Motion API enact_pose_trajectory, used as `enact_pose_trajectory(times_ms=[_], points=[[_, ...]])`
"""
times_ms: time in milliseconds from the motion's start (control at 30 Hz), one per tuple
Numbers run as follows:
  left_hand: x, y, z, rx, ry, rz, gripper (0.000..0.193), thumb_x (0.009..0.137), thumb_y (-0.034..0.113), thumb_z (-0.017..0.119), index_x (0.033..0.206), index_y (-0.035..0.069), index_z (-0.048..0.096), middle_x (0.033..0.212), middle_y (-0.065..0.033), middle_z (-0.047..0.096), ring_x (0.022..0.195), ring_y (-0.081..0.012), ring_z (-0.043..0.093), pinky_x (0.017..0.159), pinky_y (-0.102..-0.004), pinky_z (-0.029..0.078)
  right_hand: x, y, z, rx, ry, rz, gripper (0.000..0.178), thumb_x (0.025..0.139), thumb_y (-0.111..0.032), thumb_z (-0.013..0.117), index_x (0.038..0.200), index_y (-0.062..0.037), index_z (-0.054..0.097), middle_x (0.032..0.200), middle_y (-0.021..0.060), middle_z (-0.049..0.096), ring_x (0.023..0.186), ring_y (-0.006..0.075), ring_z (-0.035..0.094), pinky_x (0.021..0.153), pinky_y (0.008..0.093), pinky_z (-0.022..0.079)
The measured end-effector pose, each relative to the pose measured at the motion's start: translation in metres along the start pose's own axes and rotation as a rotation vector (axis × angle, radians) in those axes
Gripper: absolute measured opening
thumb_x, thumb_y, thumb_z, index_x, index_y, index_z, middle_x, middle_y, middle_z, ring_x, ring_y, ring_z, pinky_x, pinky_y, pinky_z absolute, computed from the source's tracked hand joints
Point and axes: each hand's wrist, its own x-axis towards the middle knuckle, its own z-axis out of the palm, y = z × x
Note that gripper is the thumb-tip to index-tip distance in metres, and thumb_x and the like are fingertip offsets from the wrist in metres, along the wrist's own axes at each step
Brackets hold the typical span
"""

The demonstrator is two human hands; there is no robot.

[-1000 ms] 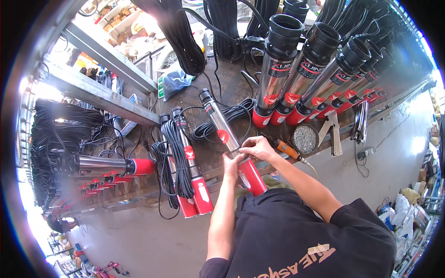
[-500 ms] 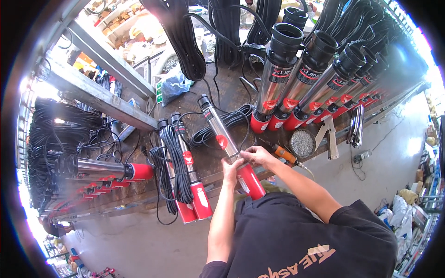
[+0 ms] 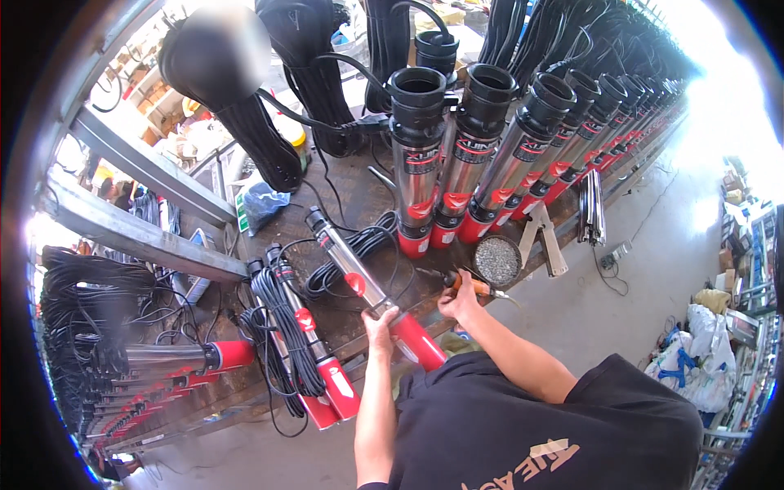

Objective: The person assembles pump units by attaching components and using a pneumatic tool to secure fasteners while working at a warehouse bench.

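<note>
A long submersible pump (image 3: 351,265), steel above and red below, lies slanted across the bench edge. Its red end (image 3: 420,341) reaches my body. My left hand (image 3: 380,328) is closed round the pump where steel meets red. To its right, my right hand (image 3: 459,300) grips an orange air screwdriver (image 3: 482,287) that lies by the bench edge. The tool's thin tip points left, and a pale hose leaves its other end. Just beyond the tool sits a round bowl (image 3: 518,263) of small metal fasteners. Black coiled cable (image 3: 371,245) lies beside the pump.
Upright pumps (image 3: 416,192) stand in a row at the back right, with hanging cable bundles (image 3: 322,106) behind. Two cable-wrapped pumps (image 3: 335,380) lie to the left. More pumps (image 3: 233,354) are stacked at far left. A metal frame bar (image 3: 155,233) crosses the left side.
My right hand has left the pump and moved right onto the orange air screwdriver. My left hand still holds the pump. The whole view has shifted.
</note>
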Motion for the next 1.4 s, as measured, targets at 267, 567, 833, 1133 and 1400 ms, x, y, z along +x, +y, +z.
enact_pose_trajectory(times_ms=[267, 567, 833, 1133, 1400], points=[[-0.002, 0.002, 0.001, -0.040, -0.027, -0.016, 0.065, 0.075, 0.015, 0.082, 0.125, 0.005, 0.041, 0.107, -0.0087, 0.061, 0.082, -0.0183, 0.067, 0.050, -0.0268, 0.053, -0.140, 0.075, 0.059, -0.022, -0.568, 0.134, 0.040, 0.089, -0.045, 0.061, 0.097, -0.0057, 0.062, 0.072, 0.0011, 0.055, 0.056, 0.0111, 0.048, 0.051, 0.0243, 0.038], [-0.022, 0.099, 0.096, -1.183, -0.712, 0.182, 0.049, 0.083, 0.035, 0.080, 0.106, -0.001, 0.057, 0.096, -0.0110, 0.063, 0.084, -0.0237, 0.062, 0.072, -0.0339, 0.051, -0.185, 0.159, 0.081, -0.555, -1.105, -1.148, 0.055, 0.087, 0.004, 0.070, 0.138, 0.0011, 0.048, 0.114, 0.0097, 0.069, 0.087, 0.0058, 0.062, 0.075, 0.0231, 0.050], [-0.004, 0.003, 0.005, -0.050, 0.002, -0.015, 0.076, 0.071, 0.016, 0.083, 0.129, 0.001, 0.036, 0.112, -0.0169, 0.058, 0.089, -0.0246, 0.066, 0.069, -0.0355, 0.059, -0.122, 0.122, 0.053, -0.764, -1.217, -1.092, 0.029, 0.088, 0.008, 0.058, 0.114, -0.0039, 0.057, 0.115, 0.0126, 0.068, 0.099, 0.0122, 0.064, 0.082, 0.0273, 0.053], [-0.008, 0.005, 0.006, 0.004, 0.058, 0.005, 0.076, 0.071, 0.015, 0.083, 0.129, 0.002, 0.036, 0.110, -0.0153, 0.056, 0.082, -0.0223, 0.067, 0.062, -0.0336, 0.060, -0.090, 0.090, 0.048, -0.709, -1.072, -1.007, 0.026, 0.087, 0.009, 0.052, 0.108, -0.0052, 0.049, 0.101, 0.0122, 0.061, 0.076, 0.0162, 0.059, 0.073, 0.0296, 0.052], [-0.004, 0.003, 0.006, 0.026, 0.062, -0.015, 0.075, 0.070, 0.017, 0.084, 0.128, 0.001, 0.038, 0.109, -0.0148, 0.057, 0.085, -0.0219, 0.066, 0.061, -0.0341, 0.059, -0.074, 0.091, 0.054, -0.646, -1.017, -0.958, 0.032, 0.081, 0.013, 0.056, 0.107, -0.0062, 0.052, 0.094, 0.0071, 0.063, 0.076, 0.0142, 0.063, 0.066, 0.0263, 0.052]])
